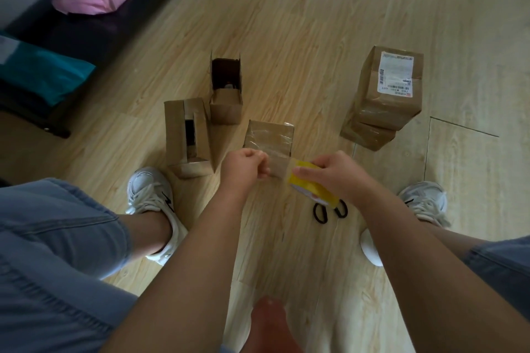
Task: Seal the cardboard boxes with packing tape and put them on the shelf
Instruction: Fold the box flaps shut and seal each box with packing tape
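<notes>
Box (269, 135), small and brown, stands on the wooden floor (286, 23) just in front of both hands; its top shows shiny clear tape. The left hand (243, 165) is curled into a fist and pinches the free end of a clear strip (280, 165). The right hand (335, 173) grips a yellow roll (311, 185), fingers wrapped over its rim. The hands are a little apart, and the strip is stretched between them, above the near edge of the box.

To the left stands an open box (186, 137), its flaps up and something dark inside. Behind it, almost touching, a second open box (226, 92) also stands with flaps raised. Well apart on the right is a stack (384, 100) of two closed boxes; the upper one carries a white label (397, 71).

Black scissors (321, 213) lie on the floor under the roll, partly hidden by it. A white shoe (152, 195) is at each side, near the knees in blue denim. At the far left, a pink bag (89, 0) and a teal bag (37, 71) lie on a dark low surface (86, 34).
</notes>
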Action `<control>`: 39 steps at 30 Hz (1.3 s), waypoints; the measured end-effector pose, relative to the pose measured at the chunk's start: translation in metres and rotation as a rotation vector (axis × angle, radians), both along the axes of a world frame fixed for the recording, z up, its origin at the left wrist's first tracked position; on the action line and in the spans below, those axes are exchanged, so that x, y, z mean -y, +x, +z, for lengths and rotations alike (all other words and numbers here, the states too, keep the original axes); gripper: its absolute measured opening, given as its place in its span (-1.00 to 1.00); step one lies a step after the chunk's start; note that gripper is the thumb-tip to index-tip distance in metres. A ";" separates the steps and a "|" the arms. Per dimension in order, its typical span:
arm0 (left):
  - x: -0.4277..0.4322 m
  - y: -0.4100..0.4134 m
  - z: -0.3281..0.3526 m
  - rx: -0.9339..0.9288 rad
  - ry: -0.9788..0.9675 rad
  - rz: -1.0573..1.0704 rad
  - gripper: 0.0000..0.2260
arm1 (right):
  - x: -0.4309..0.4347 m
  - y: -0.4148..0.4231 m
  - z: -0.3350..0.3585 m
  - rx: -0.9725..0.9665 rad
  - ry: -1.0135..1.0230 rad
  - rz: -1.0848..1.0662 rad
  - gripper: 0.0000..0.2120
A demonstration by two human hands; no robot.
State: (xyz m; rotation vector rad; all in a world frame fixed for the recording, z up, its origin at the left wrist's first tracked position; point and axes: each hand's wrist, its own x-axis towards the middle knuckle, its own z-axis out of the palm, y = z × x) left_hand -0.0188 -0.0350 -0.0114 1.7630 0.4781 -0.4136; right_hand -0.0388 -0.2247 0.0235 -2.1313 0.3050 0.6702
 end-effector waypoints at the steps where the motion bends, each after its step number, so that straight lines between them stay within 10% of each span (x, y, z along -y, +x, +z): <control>1: -0.002 0.002 0.002 0.017 0.016 0.008 -0.78 | 0.000 -0.001 -0.003 0.009 -0.045 -0.019 -0.60; 15: -0.021 0.025 0.005 0.030 0.094 0.230 -0.79 | 0.015 0.013 -0.011 0.019 -0.060 -0.030 -0.35; 39: -0.021 0.053 -0.044 -0.281 0.083 0.412 -0.77 | 0.010 0.049 -0.053 0.107 -0.322 0.092 -0.67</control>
